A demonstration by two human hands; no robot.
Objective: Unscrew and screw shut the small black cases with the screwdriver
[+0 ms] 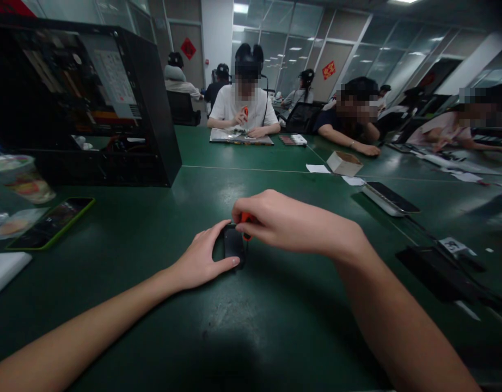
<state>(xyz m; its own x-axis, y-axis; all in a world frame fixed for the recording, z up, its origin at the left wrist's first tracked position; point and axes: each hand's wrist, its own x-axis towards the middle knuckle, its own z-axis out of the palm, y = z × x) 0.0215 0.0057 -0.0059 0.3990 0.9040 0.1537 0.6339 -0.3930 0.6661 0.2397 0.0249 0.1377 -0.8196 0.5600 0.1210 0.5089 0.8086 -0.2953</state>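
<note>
A small black phone-like device (233, 243) lies on the green table in front of me. My left hand (204, 256) grips it from the left, fingers at its far end and thumb across its near end. In my right hand (267, 218) is an orange and black screwdriver (246, 219), held upright from above. Its thin shaft points down at the device's right edge; whether the tip touches is too small to tell. Part of the handle is hidden by my fingers.
An open black computer case (151, 109) stands at the left, near a plastic cup (20, 177) and a green-edged phone (55, 223). To the right are a small box (344, 163), another phone (392, 197) and black cables (422, 231). Across the table, a person (245, 106) holds an orange tool.
</note>
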